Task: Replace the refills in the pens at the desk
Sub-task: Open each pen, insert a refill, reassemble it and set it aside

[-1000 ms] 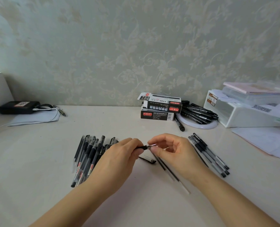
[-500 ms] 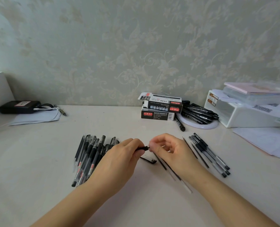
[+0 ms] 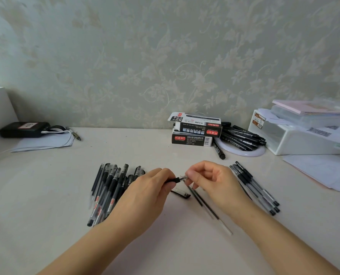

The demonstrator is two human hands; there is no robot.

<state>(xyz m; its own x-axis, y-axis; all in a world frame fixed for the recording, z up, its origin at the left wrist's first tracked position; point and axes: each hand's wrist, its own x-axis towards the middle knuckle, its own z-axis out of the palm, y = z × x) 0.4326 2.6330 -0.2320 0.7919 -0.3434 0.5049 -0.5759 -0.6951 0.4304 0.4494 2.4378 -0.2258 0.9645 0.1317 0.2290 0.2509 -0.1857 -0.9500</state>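
Above the middle of the desk, my left hand (image 3: pixel 151 189) grips the black barrel of a pen (image 3: pixel 173 180). The clear tip section (image 3: pixel 183 178) of that pen is pinched between the fingertips of my right hand (image 3: pixel 211 179). A pen cap (image 3: pixel 182 193) lies on the desk just below the hands. Two thin refills (image 3: pixel 207 208) lie slanted under my right hand. A pile of several black pens (image 3: pixel 109 187) lies left of my left hand, and a few more pens (image 3: pixel 254 185) lie to the right.
Two black refill boxes (image 3: pixel 195 130) are stacked near the wall, with a heap of black pens (image 3: pixel 240 137) on a white disc beside them. A white storage box (image 3: pixel 304 139) and papers (image 3: pixel 324 171) sit at the right. A black case (image 3: pixel 24 129) and paper lie far left.
My hands have stayed close together on the pen. The clear tip section now shows between the fingers, slightly apart from the black barrel.
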